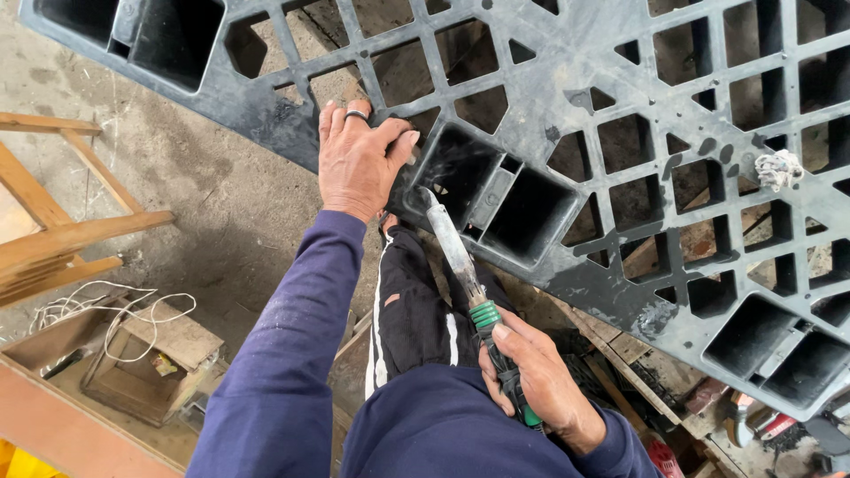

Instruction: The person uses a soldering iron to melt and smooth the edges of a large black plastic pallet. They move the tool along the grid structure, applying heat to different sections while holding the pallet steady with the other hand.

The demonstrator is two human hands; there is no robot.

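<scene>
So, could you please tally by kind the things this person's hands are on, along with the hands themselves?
Black plastic pallet: 1, with the left hand pressed flat on its edge
Green-handled tool with a metal shaft: 1, gripped by the right hand
Hands: 2, left hand and right hand
Ring: 1, on a left-hand finger
Total: 5

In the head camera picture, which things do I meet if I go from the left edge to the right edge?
Wooden frame → white cord → left hand on the black pallet → right hand holding the soldering iron → white rag.
</scene>
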